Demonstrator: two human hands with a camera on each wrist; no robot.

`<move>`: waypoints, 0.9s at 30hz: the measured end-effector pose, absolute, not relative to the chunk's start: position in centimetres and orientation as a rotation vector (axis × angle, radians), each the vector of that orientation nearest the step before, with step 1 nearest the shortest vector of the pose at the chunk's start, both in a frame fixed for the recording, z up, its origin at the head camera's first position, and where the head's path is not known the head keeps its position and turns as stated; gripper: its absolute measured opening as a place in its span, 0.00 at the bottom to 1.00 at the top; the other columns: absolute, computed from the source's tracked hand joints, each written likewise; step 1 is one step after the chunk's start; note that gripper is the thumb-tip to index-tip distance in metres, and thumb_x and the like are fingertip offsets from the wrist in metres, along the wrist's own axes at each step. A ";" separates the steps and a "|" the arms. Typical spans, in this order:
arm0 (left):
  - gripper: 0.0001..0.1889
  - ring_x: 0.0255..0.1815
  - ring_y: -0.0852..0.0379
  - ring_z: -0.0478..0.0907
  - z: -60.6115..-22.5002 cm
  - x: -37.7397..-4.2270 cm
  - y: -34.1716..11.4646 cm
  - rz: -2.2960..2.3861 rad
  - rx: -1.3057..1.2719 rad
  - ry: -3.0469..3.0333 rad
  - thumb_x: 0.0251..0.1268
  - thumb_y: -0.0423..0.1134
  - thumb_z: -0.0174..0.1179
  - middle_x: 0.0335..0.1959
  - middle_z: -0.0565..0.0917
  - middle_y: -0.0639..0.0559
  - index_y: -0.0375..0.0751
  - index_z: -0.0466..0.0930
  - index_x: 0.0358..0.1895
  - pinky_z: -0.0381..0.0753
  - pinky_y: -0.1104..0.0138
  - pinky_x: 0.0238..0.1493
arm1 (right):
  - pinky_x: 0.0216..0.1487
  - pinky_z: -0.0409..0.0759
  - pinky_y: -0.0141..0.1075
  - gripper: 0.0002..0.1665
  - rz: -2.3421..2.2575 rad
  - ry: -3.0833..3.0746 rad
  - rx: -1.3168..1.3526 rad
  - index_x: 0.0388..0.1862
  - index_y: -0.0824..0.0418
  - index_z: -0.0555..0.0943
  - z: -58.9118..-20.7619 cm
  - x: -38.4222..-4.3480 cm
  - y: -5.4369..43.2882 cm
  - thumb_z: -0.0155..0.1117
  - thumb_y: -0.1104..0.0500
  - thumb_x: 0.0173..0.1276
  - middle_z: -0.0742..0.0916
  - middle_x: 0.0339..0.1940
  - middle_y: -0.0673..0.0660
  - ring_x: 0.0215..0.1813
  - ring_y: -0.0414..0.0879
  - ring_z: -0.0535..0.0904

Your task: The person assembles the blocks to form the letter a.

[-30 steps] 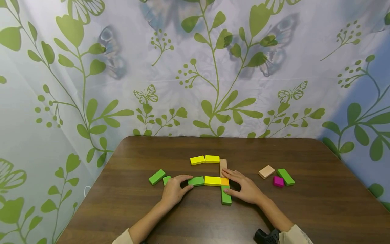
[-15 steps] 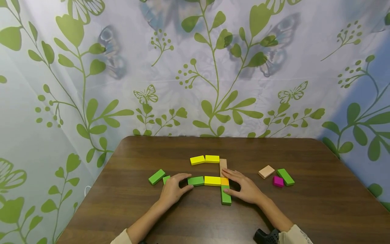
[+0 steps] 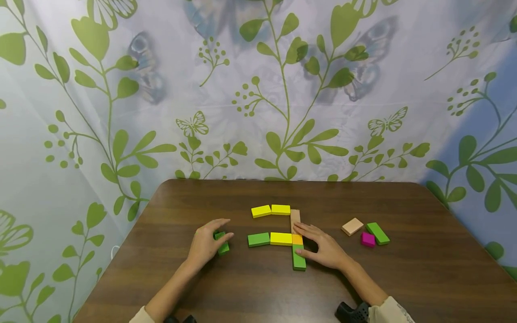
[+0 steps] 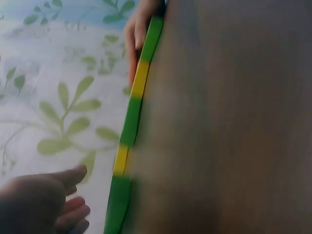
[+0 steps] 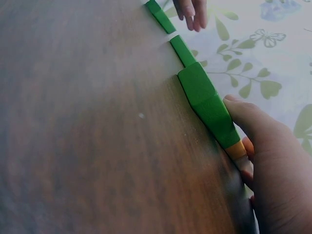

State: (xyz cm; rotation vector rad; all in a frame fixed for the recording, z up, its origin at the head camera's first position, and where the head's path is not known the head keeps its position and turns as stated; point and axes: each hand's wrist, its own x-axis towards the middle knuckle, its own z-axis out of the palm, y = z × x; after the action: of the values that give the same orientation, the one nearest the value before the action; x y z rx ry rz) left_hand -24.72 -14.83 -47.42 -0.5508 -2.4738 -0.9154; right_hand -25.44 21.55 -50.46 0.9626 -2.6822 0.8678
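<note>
My left hand (image 3: 203, 244) is at the left of the table, fingers and thumb apart, around a partly covered green block (image 3: 223, 249); contact cannot be told. The left wrist view shows the loose fingers of the left hand (image 4: 46, 202). My right hand (image 3: 325, 249) rests at the row's right end. Its fingers touch the tan block (image 3: 295, 216) and its thumb the lower green block (image 3: 299, 261), with an orange block (image 3: 297, 240) between these. Leftward from there lie a yellow block (image 3: 281, 239) and another green block (image 3: 258, 240), end to end.
Two yellow blocks (image 3: 271, 210) lie end to end behind the row, meeting the tan block's far end. To the right are a loose tan block (image 3: 352, 226), a magenta block (image 3: 368, 239) and a green block (image 3: 378, 233). A patterned cloth (image 3: 226, 148) hangs behind the table (image 3: 181, 202).
My left hand has moved left, away from the green block at the row's left end, to the green blocks at the far left, now partly covered. The right hand stays put.
</note>
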 end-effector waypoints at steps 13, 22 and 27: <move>0.29 0.55 0.49 0.75 -47.6 -28.6 -22.5 -1.284 -0.807 -2.682 0.54 0.46 0.66 0.55 0.77 0.45 0.38 0.74 0.59 0.75 0.57 0.50 | 0.64 0.57 0.57 0.41 0.874 -2.677 0.973 0.69 0.51 0.65 -50.6 -25.5 21.6 0.61 0.39 0.60 0.66 0.70 0.50 0.69 0.57 0.58; 0.31 0.59 0.49 0.71 -48.1 -28.5 -23.4 -1.285 -0.823 -2.784 0.52 0.47 0.67 0.58 0.75 0.48 0.43 0.73 0.61 0.71 0.53 0.54 | 0.65 0.56 0.55 0.41 0.871 -2.680 0.967 0.70 0.50 0.64 -50.7 -25.6 21.6 0.61 0.38 0.60 0.65 0.70 0.49 0.69 0.56 0.58; 0.28 0.55 0.52 0.75 -48.6 -27.9 -23.1 -1.250 -0.804 -2.768 0.53 0.45 0.67 0.56 0.77 0.49 0.44 0.74 0.60 0.75 0.59 0.50 | 0.65 0.56 0.53 0.41 0.869 -2.679 0.973 0.70 0.51 0.64 -50.7 -25.6 21.7 0.60 0.37 0.60 0.65 0.70 0.49 0.69 0.55 0.58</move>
State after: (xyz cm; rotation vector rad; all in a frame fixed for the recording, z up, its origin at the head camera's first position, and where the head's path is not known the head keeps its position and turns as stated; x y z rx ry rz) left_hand -27.95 -23.10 -48.56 -0.8040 -2.7683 -1.2498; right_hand -25.63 21.67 -50.74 0.9728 -2.6789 0.8693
